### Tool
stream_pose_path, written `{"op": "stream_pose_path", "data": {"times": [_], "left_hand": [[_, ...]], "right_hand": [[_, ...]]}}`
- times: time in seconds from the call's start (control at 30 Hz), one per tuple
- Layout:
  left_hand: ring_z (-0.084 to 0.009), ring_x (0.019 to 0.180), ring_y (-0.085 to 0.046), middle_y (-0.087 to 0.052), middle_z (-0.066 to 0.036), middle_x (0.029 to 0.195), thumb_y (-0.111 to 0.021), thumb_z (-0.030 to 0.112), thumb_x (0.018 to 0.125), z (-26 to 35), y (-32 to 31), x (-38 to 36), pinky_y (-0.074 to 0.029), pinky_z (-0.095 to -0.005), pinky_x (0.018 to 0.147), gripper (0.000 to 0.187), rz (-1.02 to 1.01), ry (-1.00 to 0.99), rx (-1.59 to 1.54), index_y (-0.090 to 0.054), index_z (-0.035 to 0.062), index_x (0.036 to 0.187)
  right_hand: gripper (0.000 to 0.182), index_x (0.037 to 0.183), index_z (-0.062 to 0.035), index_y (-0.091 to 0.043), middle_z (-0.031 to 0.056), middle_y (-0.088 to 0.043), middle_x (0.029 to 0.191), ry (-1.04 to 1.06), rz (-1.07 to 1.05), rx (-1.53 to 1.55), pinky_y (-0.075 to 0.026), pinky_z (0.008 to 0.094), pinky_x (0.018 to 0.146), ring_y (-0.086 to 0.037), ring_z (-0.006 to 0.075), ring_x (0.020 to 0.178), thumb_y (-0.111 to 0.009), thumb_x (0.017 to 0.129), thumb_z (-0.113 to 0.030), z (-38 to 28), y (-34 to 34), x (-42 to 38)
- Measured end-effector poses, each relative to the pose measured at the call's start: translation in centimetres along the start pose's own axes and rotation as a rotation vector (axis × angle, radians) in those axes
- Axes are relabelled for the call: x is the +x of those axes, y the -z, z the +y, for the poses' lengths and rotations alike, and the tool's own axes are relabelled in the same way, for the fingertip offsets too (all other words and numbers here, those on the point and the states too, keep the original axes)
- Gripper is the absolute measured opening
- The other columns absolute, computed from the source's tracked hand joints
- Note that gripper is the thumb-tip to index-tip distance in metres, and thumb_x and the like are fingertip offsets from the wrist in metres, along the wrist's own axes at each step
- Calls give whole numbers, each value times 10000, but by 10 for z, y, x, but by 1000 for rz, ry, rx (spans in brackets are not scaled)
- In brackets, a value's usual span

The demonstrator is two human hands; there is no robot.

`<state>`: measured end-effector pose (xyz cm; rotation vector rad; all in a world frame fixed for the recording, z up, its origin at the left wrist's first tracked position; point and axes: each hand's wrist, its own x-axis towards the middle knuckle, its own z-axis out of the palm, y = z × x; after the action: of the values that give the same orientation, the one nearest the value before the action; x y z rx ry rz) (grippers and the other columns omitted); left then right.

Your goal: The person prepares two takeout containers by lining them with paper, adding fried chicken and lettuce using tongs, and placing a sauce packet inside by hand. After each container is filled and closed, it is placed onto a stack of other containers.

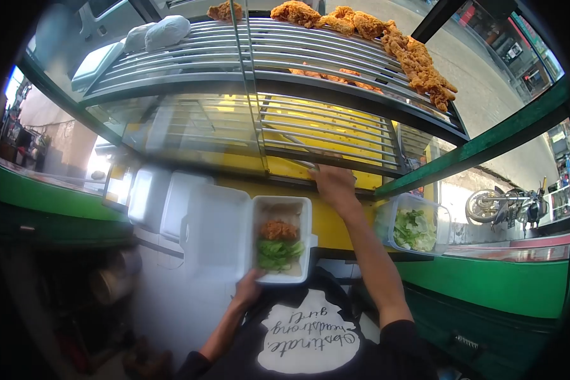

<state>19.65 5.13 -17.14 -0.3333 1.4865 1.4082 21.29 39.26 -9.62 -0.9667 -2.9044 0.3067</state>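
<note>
A white foam takeaway box [311, 231] lies open in front of me, its lid [216, 231] folded out to the left. Inside are a piece of fried chicken [278, 230] and green lettuce [280, 255]. My left hand [247, 288] grips the box's near left corner, fingers partly hidden. Reaching forward, my right hand [334, 188] is closed around metal tongs [291, 139], which extend into the lower level of the display case over its yellow floor [335, 130]. The tips of the tongs are hard to make out.
Fried chicken pieces [396, 47] line the upper rack [323, 50]. A clear tub of cut lettuce [415, 229] stands at right. More foam boxes [174, 206] are at left. Glass panes and a green frame [487, 139] surround the case. A motorcycle [510, 206] is parked outside.
</note>
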Motion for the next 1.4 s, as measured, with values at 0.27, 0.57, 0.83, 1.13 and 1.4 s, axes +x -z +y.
{"op": "stream_pose_path", "data": {"times": [0.27,0.57,0.83,1.13,1.4], "left_hand": [[-224,951,-592,-635,-137,984,-547,44,840,31,-1,-23,-457,-328,882,156,1,-132,321,-613,-57,940],[-178,854,-562,-623,-121,948,-509,226,874,19,17,-20,-444,-292,818,295,33,-169,280,-641,-13,986],[-161,859,-569,-602,-116,929,-524,141,856,-9,36,-2,-468,-265,775,224,40,-224,264,-622,-35,954],[-222,1049,-533,-558,-132,1092,-477,68,848,6,-3,-1,-390,-369,989,225,-12,-143,-286,-544,-59,1022],[-240,1089,-512,-550,-137,1108,-472,62,836,-8,-10,8,-344,-382,1034,273,-40,-104,-208,-534,-68,1068]], "right_hand": [[662,1424,-61,-382,184,-395,1447,19,24,132,-268,439,1120,-346,311,1352,-610,876,-355,13,-2,6],[153,897,-59,-632,51,-607,870,739,593,402,-428,347,734,-559,209,801,-692,826,-180,-94,94,-21],[127,718,-191,-657,-55,-583,915,1047,909,-368,-301,358,956,-466,106,1068,-765,713,-257,-184,168,51],[151,630,-189,-650,-94,-570,832,1001,681,-606,-273,330,947,-436,83,1010,-767,715,-231,-167,177,44],[88,807,-187,-685,-71,-444,970,777,752,-703,-283,344,938,-370,70,1018,-726,810,-264,-102,183,4]]}}
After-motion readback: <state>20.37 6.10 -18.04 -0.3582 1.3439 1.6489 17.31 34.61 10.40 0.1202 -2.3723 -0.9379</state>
